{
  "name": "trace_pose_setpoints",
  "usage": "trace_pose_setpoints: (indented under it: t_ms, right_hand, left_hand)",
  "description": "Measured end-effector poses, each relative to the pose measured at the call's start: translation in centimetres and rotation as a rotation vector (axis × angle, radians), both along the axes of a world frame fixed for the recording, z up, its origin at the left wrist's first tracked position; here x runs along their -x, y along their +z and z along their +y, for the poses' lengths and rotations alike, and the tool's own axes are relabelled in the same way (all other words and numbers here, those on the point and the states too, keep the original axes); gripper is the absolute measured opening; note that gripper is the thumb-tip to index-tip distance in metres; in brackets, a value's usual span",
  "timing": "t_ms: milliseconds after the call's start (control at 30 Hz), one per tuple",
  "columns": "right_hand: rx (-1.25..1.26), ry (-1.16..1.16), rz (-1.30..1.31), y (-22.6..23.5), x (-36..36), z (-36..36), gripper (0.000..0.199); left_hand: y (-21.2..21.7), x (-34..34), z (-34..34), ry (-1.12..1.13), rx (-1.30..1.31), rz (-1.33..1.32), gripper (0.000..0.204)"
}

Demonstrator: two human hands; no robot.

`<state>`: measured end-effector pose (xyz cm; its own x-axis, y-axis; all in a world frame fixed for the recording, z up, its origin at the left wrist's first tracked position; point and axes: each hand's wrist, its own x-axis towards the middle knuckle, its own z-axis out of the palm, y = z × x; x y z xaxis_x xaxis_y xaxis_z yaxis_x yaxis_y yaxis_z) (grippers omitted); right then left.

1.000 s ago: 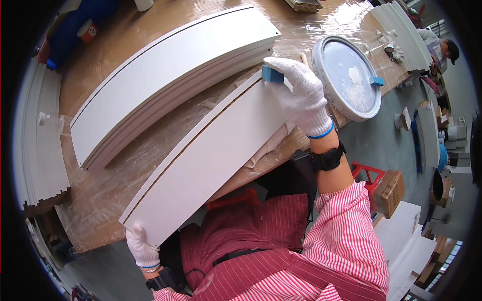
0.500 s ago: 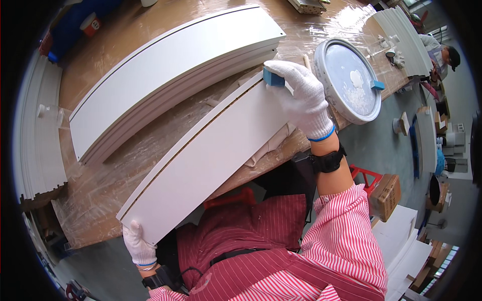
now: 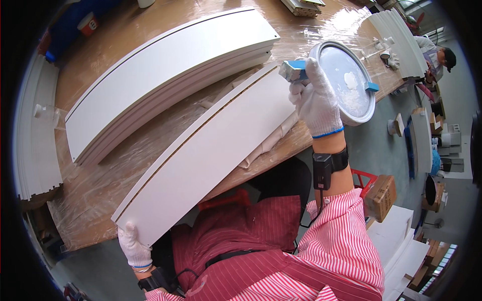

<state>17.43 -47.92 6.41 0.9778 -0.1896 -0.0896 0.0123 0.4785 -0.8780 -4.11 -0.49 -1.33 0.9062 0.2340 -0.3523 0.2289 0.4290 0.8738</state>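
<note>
A long curved white panel [image 3: 211, 155] lies tilted across the front edge of the workbench, resting on a beige cloth [image 3: 271, 138]. My left hand [image 3: 133, 246], in a white glove, grips the panel's near left end. My right hand [image 3: 316, 100], also gloved, holds a small blue-backed sponge block [image 3: 292, 69] at the panel's far right corner, against its brown edge. Just right of that hand sits a round metal pan [image 3: 351, 83] with white paste and a blue scraper in it.
A stack of similar curved white panels [image 3: 165, 75] lies further back on the plastic-covered wooden bench [image 3: 100, 185]. More white panels stand at the left [image 3: 32, 135] and far right [image 3: 396, 40]. Another person [image 3: 442, 55] works at the upper right. A cardboard box [image 3: 381, 195] sits by my right side.
My right hand with the sponge block has shifted slightly right along the panel's edge to its far corner. My left hand keeps its hold on the near end.
</note>
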Motion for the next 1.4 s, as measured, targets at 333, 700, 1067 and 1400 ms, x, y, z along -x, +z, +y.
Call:
trace_pose_setpoints:
  t_ms: [333, 700, 1067, 1400]
  right_hand:
    - [-0.165, 0.051, 0.079, -0.2, 0.6, -0.4, 0.039]
    - [-0.175, 0.123, 0.003, -1.3, 0.7, -1.2, 0.040]
    - [0.545, 0.031, -0.120, 0.2, -0.3, 0.0, 0.047]
    - [1.389, -0.037, -0.413, 0.7, -2.3, 1.3, 0.039]
  left_hand:
    - [-0.6, 0.2, 0.7, 0.016, -0.006, 0.017, 0.053]
    - [-0.3, 0.2, 0.5, 0.051, 0.047, 0.041, 0.056]
    - [-0.3, 0.0, 0.4, 0.009, 0.025, -0.010, 0.052]
    - [-0.5, 0.3, 0.6, 0.026, 0.002, 0.018, 0.054]
